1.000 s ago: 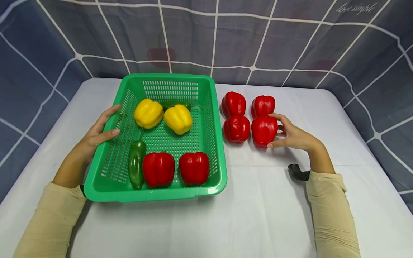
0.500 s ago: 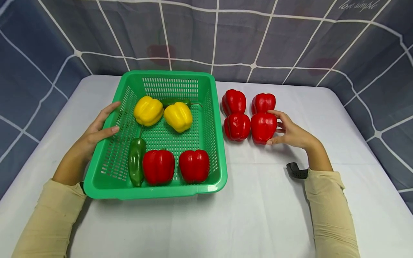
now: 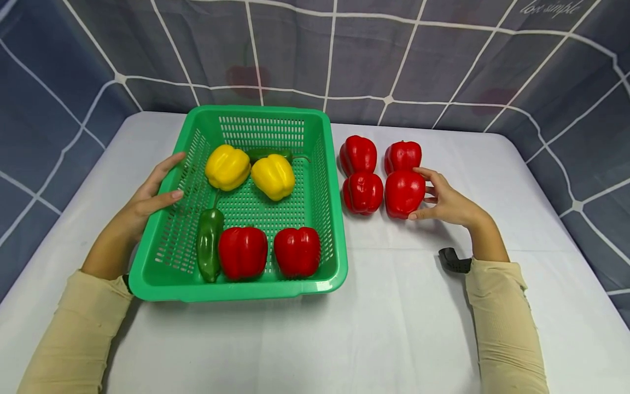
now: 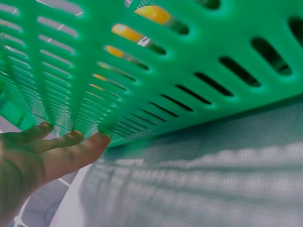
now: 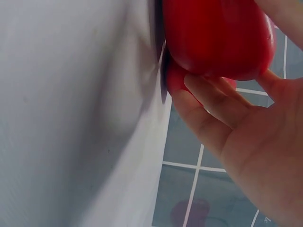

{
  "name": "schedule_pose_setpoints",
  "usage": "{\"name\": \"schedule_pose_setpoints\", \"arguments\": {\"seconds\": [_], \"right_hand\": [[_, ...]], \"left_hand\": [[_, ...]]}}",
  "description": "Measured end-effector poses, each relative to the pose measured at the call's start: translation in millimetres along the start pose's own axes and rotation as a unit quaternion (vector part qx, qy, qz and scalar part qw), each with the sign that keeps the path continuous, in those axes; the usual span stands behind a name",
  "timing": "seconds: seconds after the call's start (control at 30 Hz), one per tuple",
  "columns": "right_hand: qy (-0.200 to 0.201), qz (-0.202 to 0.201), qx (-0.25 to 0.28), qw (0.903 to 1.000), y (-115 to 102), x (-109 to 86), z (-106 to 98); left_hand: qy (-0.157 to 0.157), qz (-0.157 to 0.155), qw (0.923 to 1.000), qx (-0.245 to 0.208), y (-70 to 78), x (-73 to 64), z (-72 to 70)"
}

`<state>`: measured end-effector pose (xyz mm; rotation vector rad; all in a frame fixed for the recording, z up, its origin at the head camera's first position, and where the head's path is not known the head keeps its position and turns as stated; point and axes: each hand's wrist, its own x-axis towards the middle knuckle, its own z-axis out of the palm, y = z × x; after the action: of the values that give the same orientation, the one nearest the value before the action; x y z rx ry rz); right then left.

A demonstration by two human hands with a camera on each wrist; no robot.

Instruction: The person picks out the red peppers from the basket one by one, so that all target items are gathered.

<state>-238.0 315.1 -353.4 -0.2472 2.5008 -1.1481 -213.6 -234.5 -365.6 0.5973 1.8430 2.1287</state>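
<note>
My left hand [image 3: 141, 205] rests against the left rim of a green plastic basket [image 3: 236, 295]. Thumb and index finger lie over that rim. Beneath it, in the left wrist view, other fingertips [image 4: 99, 138] touch the slotted outer wall, nearly straight. On the right, my right hand [image 3: 443, 203] holds the front right red bell pepper [image 3: 404, 194] of a cluster, thumb low at its front and index finger along its far side. The right wrist view shows that red bell pepper [image 5: 218, 38] close up, with fingers around its side and another pepper partly hidden behind them.
Other red bell peppers [image 3: 362, 193] stand close together beside the basket. Inside it lie yellow bell peppers [image 3: 227, 167], red bell peppers [image 3: 243, 253] and green chili peppers [image 3: 210, 241]. A grey checked cloth [image 3: 295, 54] hangs behind the white table [image 3: 384, 328].
The whole view has shifted slightly. Both hands keep their places on the basket and the red bell pepper, and the peppers stay where they were.
</note>
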Motion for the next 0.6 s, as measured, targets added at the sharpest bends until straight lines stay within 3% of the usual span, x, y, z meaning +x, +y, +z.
{"name": "schedule_pose_setpoints", "arguments": {"seconds": [0.6], "right_hand": [[0.004, 0.011, -0.020, 0.9997, -4.2, -3.5, -6.7]], "left_hand": [[0.021, -0.018, 0.9996, -0.002, 3.9, -0.3, 3.6]]}}
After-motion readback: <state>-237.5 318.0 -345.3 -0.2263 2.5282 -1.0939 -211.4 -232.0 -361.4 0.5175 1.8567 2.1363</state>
